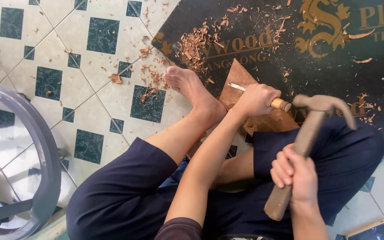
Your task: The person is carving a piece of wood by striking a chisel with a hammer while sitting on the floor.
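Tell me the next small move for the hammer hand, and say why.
Probably a short tap onward: the right hand holds the hammer with its head right beside the butt of the chisel. The left hand grips the chisel, blade on the wooden piece, which the foot seems to pin down.

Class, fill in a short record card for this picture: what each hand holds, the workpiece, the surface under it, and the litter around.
Left hand: grips a chisel, blade on the wood.
Right hand: holds a hammer, its head at the chisel's handle end.
Workpiece: brown wood block, beside the bare foot.
Surface: dark printed sheet on a tiled floor.
Litter: wood shavings.
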